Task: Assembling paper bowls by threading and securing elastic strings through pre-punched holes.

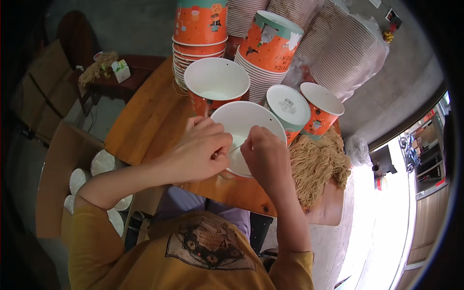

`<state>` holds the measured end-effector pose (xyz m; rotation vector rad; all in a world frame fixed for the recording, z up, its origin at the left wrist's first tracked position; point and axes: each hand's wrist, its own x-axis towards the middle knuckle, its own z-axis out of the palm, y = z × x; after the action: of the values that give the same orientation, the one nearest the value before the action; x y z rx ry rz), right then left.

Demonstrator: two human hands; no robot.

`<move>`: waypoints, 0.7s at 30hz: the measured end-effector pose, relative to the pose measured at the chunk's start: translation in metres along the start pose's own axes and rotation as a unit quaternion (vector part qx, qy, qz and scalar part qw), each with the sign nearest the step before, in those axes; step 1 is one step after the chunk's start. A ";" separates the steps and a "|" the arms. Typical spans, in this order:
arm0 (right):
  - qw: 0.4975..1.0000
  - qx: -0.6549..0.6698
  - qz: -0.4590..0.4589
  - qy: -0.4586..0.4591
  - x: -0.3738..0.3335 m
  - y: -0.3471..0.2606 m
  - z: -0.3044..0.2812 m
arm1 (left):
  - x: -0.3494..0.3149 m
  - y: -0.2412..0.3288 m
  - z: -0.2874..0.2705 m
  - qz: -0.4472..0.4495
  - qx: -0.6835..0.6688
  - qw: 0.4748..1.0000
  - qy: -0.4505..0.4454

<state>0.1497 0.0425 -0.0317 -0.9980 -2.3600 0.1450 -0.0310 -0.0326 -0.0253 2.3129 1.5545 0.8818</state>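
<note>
An open paper bucket (251, 116), white inside with small holes near its rim, stands at the table's front, tilted toward me. My left hand (203, 149) is closed at its left side, thumb pressed to the curled fingers. Over the bucket's right side, my right hand (265, 152) is closed in a pinch. A thin cord (236, 148) runs between the two hands across the bucket's mouth; its ends are hidden by the fingers. Right of my right hand lies a heap of tan cords (316, 166).
Behind stand another open bucket (217, 79), orange bucket stacks (200, 29) (270, 41), an upturned bucket (289, 104) and a tilted one (323, 99). Plastic-wrapped stacks (345, 50) rise at the back. Left of the wooden table (145, 111), a cardboard box (58, 169) holds several buckets.
</note>
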 end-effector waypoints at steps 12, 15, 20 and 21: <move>0.999 -0.016 -0.008 -0.029 0.002 0.003 0.007 | -0.005 -0.005 -0.005 0.225 0.042 0.973 -0.039; 0.999 -0.017 -0.021 -0.019 0.002 0.005 0.009 | 0.002 -0.009 -0.018 0.283 0.085 0.951 -0.096; 1.000 -0.013 -0.003 -0.021 0.004 -0.001 0.016 | -0.001 -0.005 -0.036 0.293 0.179 0.935 -0.086; 1.000 -0.014 -0.002 -0.020 0.003 -0.001 0.017 | -0.004 -0.002 -0.037 0.267 0.205 0.937 -0.089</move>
<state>0.1381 0.0456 -0.0436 -1.0113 -2.4060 0.1310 -0.0553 -0.0408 0.0019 3.0977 1.1263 0.4411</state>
